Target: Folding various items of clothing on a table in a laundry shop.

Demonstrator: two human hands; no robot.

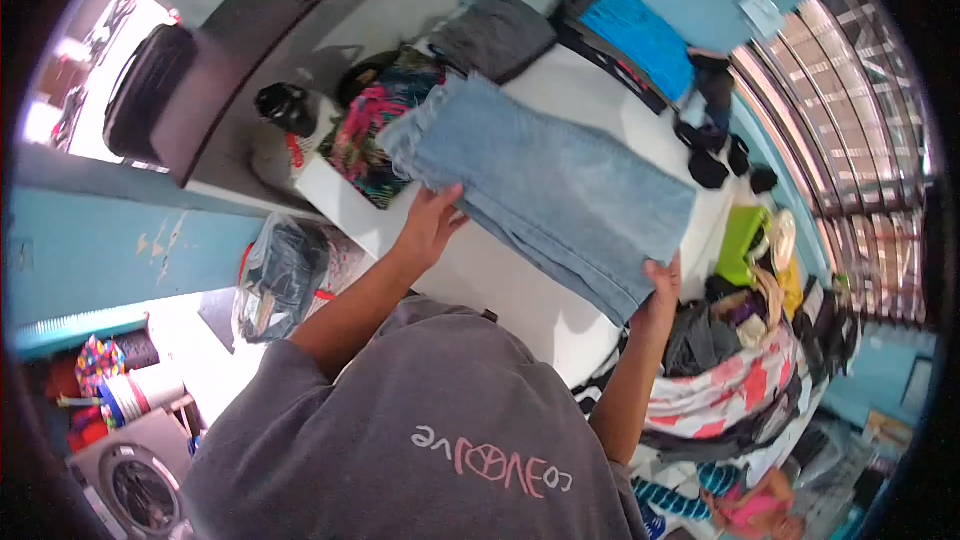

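A folded pair of light-blue denim jeans (555,180) with a frayed hem is stretched between my two hands above a white tabletop (510,281). My left hand (433,229) pinches the near edge close to the frayed end, thumb on top. At the opposite end, my right hand (660,289) grips the near corner, with its fingers mostly hidden underneath. Beyond the denim lie a folded dark-grey garment (495,34) and a stack topped by a bright-blue folded garment (637,37). Floral-patterned clothing (375,127) sits past my left hand.
A large heap of mixed clothes (720,390) rises beside my right arm. Small dark items (709,165) line the table's right side near a barred window (862,127). A filled plastic bag (277,281) is at left. Another person (757,502) is low at bottom right.
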